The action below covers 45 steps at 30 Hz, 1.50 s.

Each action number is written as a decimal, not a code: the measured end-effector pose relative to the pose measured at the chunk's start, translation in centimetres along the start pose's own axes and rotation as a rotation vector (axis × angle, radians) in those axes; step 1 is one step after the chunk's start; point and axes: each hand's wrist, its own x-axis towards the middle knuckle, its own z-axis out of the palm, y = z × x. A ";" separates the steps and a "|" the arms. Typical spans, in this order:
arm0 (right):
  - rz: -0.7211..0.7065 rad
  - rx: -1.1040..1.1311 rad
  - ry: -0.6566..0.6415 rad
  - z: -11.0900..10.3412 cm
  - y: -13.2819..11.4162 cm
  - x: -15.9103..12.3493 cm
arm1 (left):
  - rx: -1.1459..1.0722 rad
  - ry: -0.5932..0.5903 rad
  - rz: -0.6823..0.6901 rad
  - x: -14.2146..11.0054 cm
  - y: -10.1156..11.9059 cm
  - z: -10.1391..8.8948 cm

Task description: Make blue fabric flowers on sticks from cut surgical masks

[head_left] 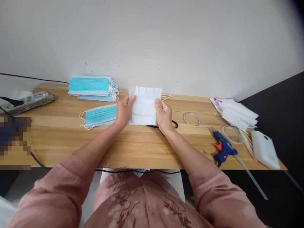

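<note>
Both hands hold up a white rectangular sheet above the middle of the wooden table. My left hand pinches its left edge with thumb on top. My right hand grips its right edge the same way. A single blue face mask lies flat just left of my left hand. A stack of blue face masks sits behind it near the wall. Thin wooden sticks poke out behind the sheet's right side.
A blue glue gun, two tape rings, a pile of white sheets, more sticks and a white box lie at the right. A power strip sits at the far left. A black cable runs under my right hand.
</note>
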 end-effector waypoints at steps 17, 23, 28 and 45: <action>-0.069 -0.062 0.087 -1.1 -0.1 0.7 | 0.062 -0.082 -0.028 -1.5 0.1 1.0; -0.086 -0.077 0.116 -1.0 -0.4 0.6 | -0.143 -0.126 -0.135 -1.4 -0.5 1.2; -0.054 -0.024 0.048 -1.3 0.2 1.0 | -0.171 -0.107 -0.132 -1.3 -0.6 1.1; -0.022 -0.050 -0.094 -0.4 0.4 -0.4 | -0.130 0.085 -0.033 -0.6 -1.6 0.8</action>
